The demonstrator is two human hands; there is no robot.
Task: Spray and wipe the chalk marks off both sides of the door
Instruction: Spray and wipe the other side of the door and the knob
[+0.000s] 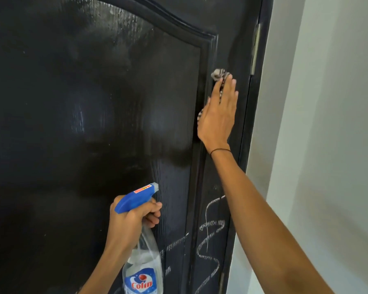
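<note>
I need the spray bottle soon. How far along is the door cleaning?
The upper panel of the black wooden door looks wiped, with wet sheen. The right hand presses a striped cloth near the hinge edge; the left hand holds the blue-topped clear spray bottle. White chalk marks remain lower down; the other side is unseen.

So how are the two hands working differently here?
The left hand curls around the blue-topped spray bottle, held off the door; the right hand lies flat, fingers straight, pressing a striped cloth against the black door. The left hand is low, the right hand higher, near the hinge edge. Both are bare.
</note>
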